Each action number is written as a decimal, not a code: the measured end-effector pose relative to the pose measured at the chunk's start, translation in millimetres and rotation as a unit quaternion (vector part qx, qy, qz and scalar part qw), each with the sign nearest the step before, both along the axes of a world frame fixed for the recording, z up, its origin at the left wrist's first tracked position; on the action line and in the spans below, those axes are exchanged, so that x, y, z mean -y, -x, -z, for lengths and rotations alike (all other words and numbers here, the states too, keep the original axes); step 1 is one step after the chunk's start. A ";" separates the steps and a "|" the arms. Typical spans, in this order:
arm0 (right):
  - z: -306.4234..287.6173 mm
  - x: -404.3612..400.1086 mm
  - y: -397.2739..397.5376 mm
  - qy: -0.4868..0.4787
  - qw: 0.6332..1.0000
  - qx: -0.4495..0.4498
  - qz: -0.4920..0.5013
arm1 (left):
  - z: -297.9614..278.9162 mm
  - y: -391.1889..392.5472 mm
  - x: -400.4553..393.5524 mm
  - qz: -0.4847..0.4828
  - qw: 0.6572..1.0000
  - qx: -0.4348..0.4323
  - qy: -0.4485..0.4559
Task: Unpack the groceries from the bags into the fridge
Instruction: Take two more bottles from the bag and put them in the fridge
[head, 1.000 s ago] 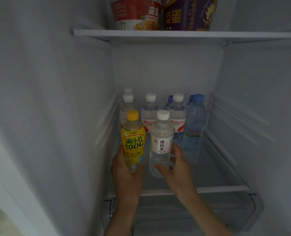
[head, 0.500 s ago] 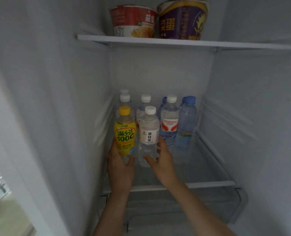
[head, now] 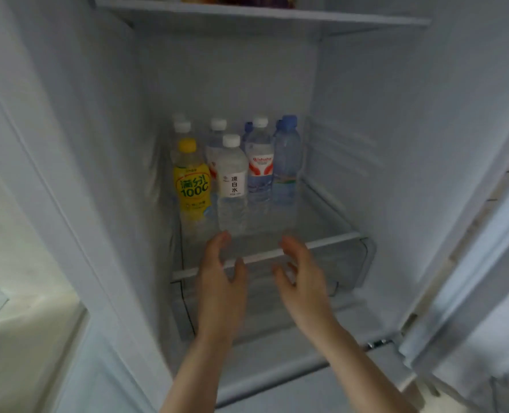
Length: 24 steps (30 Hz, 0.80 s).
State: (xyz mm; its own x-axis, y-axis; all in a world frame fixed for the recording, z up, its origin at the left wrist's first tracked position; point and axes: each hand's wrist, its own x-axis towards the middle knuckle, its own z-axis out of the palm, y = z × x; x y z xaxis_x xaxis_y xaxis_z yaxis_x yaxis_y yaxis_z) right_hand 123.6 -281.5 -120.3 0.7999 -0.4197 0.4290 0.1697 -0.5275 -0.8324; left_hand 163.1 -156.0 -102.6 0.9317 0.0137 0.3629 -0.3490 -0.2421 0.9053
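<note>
Both hands have been drawn back from the bottles since half a second earlier. The left hand [head: 222, 281], at centre frame, is seen with fingers loosely extended and nothing held; its fingertips lie just below the foot of the yellow-labelled bottle [head: 191, 186], which it was gripping before. The right hand [head: 302, 278], just to the right of it, is likewise empty, fingers relaxed and slightly spread; the white-labelled water bottle [head: 231, 186] it was gripping is now released. The two hands are held apart, over the front edge of the glass shelf [head: 321, 236].

The two released bottles are left standing upright side by side at the front of the bottle cluster, in the middle of the frame, on that shelf inside the fridge [head: 366, 114]. Whether they touch each other cannot be told. Directly behind them more upright bottles are seen: a red-and-white-labelled water bottle [head: 259, 171], a blue-capped bottle [head: 287, 165] to its right, and further white-capped ones at the back left, partly hidden.

The view has also shifted: the upper shelf [head: 247, 13] is now at the very top of the frame, and the cups on it are almost cut off. A clear drawer [head: 351, 263] is seen below the glass shelf, and the door edge at the lower right.
</note>
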 end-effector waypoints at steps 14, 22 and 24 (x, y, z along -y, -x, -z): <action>78.0 -24.3 239.9 0.008 0.971 -0.124 0.205 | 104.0 165.9 -2.1 0.287 0.946 -0.015 -0.148; 123.8 -36.4 387.1 -0.083 0.922 -0.230 0.299 | 155.5 266.2 3.7 0.431 0.865 -0.075 -0.246; 132.8 -37.1 422.1 -0.107 0.908 -0.247 0.320 | 163.6 293.4 11.4 0.472 0.839 -0.083 -0.259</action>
State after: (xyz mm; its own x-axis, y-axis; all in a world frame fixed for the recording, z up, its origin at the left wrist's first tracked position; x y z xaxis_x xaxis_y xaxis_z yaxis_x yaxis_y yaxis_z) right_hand -298.5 -244.4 -253.1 0.4349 -0.8984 -0.0617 -0.5365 -0.2035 -0.8190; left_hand -130.3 -167.4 -266.3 0.4769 -0.8779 -0.0433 -0.4871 -0.3050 0.8184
